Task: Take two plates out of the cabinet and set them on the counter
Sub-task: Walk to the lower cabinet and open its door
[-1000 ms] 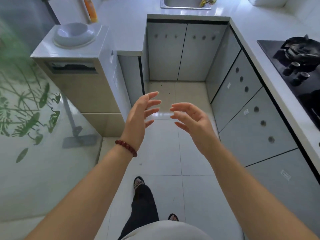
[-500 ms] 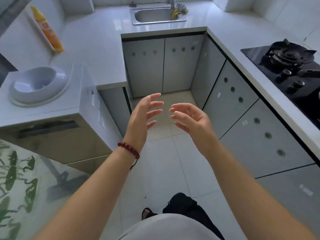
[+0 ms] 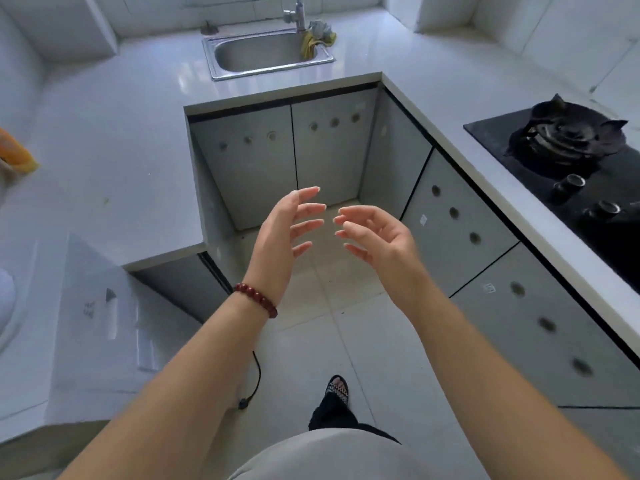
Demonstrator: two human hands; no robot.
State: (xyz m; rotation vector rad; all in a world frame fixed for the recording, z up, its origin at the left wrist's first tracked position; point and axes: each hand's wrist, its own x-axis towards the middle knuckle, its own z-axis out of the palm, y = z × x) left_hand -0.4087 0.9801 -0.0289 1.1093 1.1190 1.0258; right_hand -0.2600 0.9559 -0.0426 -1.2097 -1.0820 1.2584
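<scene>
White counter (image 3: 114, 150) runs round the hands on three sides: left of the left hand (image 3: 280, 237), well beyond the fingertips, and right of the right hand (image 3: 381, 240). Both hands are raised in the air over the tiled floor (image 3: 311, 341), palms turned toward each other, fingertips near but apart. The left hand's fingers are almost straight and spread; the right hand's fingers are loosely bent. Neither holds anything. A dark red bead bracelet (image 3: 256, 299) sits on the left wrist.

Straight beyond the fingertips, under the counter's edge, stand two grey cabinet doors (image 3: 294, 161), both closed, each with three round holes near its top. More closed side doors (image 3: 460, 220) of the same kind line up just right of the right hand. Where the plates are cannot be told: every door in view is closed.

Farther beyond the hands a steel sink (image 3: 270, 68) is set in the counter, with a tap (image 3: 299, 12) behind it and a yellow cloth (image 3: 311, 43) at its right rim. Up and to the right of the right hand lies a black gas stove (image 3: 568, 147) with two knobs (image 3: 571, 183). Left of the left forearm stands a white boxy appliance (image 3: 97, 323). Below the wrists, one foot in a patterned sandal (image 3: 337, 389) rests on the floor.
</scene>
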